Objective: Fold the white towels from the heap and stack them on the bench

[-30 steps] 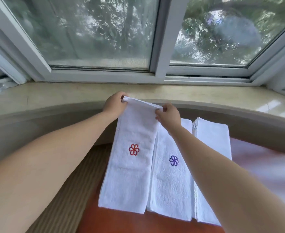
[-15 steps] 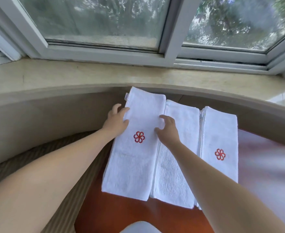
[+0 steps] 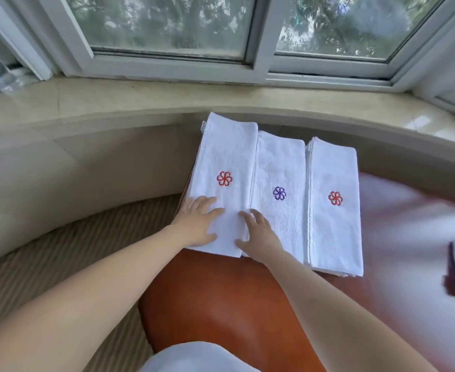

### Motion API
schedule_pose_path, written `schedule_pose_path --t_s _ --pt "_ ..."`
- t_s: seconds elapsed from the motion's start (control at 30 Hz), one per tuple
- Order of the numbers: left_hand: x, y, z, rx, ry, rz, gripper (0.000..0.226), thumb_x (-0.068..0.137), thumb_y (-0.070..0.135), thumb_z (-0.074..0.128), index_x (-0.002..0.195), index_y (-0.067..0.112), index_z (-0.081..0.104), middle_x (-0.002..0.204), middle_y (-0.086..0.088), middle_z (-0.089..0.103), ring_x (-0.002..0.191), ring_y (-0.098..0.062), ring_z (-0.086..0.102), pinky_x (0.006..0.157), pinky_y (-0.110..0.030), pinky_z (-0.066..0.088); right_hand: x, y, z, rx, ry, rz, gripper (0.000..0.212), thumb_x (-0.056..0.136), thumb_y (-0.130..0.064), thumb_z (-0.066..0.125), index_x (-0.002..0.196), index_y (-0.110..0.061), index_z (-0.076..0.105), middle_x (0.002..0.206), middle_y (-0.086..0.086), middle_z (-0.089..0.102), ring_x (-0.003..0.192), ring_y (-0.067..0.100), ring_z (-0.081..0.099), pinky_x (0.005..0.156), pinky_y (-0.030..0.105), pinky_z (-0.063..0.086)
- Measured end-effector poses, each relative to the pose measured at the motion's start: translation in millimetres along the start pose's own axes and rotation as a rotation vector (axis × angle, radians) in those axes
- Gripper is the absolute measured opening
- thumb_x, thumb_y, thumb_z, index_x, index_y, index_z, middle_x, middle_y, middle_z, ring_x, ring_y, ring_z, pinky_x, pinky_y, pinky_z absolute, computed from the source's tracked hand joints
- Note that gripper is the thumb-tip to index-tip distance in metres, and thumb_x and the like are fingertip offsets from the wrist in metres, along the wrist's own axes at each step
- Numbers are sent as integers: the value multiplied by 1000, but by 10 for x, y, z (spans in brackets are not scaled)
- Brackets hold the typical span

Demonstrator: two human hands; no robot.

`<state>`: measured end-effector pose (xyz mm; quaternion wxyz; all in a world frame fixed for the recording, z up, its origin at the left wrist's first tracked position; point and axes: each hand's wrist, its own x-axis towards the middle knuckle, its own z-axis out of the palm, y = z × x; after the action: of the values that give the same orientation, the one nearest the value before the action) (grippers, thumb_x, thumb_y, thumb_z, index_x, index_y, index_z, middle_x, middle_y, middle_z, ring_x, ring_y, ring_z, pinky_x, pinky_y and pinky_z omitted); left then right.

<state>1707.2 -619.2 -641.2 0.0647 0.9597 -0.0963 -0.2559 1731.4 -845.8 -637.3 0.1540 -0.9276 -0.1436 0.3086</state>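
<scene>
Three folded white towels lie side by side on the brown worktop (image 3: pixel 221 296) below the window sill (image 3: pixel 167 98): the left towel (image 3: pixel 229 162) with a red flower, the middle towel (image 3: pixel 280 167) with a purple one, the right towel (image 3: pixel 333 224) with a red one. The left hand (image 3: pixel 196 224) rests flat on the left towel's near end, fingers straight and spread. The right hand (image 3: pixel 258 234) lies open beside it, over the seam between the left and middle towels, gripping nothing.

No legible text; only embroidered pinwheel emblems mark the towels: red on the left towel (image 3: pixel 227 167), purple on the middle towel (image 3: pixel 277 167), red on the right towel (image 3: pixel 333 170).
</scene>
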Motion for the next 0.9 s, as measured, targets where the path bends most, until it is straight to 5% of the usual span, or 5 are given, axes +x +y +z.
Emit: schedule_pose_path --t_s 0.2,0.4,0.53,0.9 --pt "-471 632 234 -4 -86 -71 88 92 67 53 162 35 12 171 -2 -1 156 -29 0 125 -52 -4 -676 225 183 -61 -45 12 88 89 -43 69 160 -34 18 169 1 8 154 26 14 114 47 39" --pt "-723 1736 194 39 -1 -23 77 95 62 52 159 35 21 169 -2 15 151 -29 22 123 -51 13 -1624 890 31 24 100 34 81 92 -47 66 159 -32 25 167 1 19 152 28 23 115 47 38" --pt "-895 2814 177 80 58 98 76 95 60 54 159 30 27 167 -2 22 147 -30 33 119 -50 28 -2514 1589 -38 55 180 96 74 93 -43 66 157 -29 32 158 4 36 144 29 36 109 47 43" --pt "-1066 5425 184 172 145 422 65 97 48 52 156 30 34 162 3 33 146 -23 35 120 -44 28 -4579 3381 -178 163 336 381 65 97 -43 59 155 -32 33 151 2 43 140 26 41 109 43 43"
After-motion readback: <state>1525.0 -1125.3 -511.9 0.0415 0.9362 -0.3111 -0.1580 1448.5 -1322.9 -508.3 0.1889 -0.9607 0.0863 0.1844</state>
